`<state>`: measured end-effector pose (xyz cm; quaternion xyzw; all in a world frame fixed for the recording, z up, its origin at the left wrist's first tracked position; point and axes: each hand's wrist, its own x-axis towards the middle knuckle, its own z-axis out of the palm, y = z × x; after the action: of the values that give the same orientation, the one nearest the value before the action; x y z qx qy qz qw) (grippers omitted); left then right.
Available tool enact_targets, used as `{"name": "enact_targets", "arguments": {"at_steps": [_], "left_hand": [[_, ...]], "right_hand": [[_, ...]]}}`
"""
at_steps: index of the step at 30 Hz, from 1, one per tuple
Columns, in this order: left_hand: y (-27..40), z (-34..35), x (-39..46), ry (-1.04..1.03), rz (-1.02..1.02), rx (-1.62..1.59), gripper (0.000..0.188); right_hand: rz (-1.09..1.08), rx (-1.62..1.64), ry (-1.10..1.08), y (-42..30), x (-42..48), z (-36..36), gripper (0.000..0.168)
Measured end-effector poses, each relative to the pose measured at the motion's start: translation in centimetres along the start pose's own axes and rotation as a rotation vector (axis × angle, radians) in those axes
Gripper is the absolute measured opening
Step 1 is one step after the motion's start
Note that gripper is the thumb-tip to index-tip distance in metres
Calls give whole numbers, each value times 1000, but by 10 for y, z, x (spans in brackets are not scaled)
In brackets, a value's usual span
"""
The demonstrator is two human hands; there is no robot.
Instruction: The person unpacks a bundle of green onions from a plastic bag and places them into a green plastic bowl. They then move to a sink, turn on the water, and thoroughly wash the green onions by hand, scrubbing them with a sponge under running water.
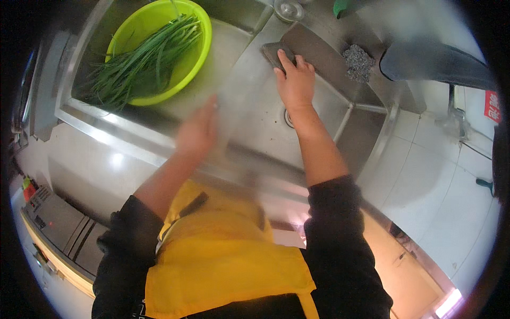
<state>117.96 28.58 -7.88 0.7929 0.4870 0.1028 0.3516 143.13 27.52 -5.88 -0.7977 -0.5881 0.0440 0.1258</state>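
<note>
My right hand (297, 81) is closed on a dark grey scouring pad (277, 56), pressed to the stainless steel sink near the far wall of the right basin (326, 107). Part of the pad is hidden under the fingers. Blurred by motion, my left hand (198, 127) is over the near part of the divider between the two basins, with nothing visible in it. In the left basin (227, 44) stands a lime-green plastic bowl (207, 44) holding long green leafy stalks (147, 60), some hanging over its rim. A thin stream of water runs into the bowl.
A steel wool scrubber (357, 63) lies on the sink's back ledge, beside a dark, elongated object (430, 63). A round metal strainer (289, 10) sits at the top. The right basin's drain (290, 117) is partly behind my right forearm. White tiles (414, 167) are at right.
</note>
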Motion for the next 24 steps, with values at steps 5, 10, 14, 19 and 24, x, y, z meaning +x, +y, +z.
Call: {"name": "enact_targets", "arguments": {"at_steps": [5,10,14,19,24], "left_hand": [[-12,6,-4,46,24,32,47],[3,-1,-1,-8,10,-12,47],[-12,6,-2,0,-21,69,45],[-9,4,-9,-13,-20,57,46],[-5,-3,2,-15,-27,31,46]], "right_hand": [[-32,49,-105,-30,-78,23,43],[17,-74,-10,9,28,-8,41],[315,244,-64,-39,-42,21,42],[-57,-65,-202,-18,0,-9,41],[-41,-63,-10,-23,-29,18,42]]}}
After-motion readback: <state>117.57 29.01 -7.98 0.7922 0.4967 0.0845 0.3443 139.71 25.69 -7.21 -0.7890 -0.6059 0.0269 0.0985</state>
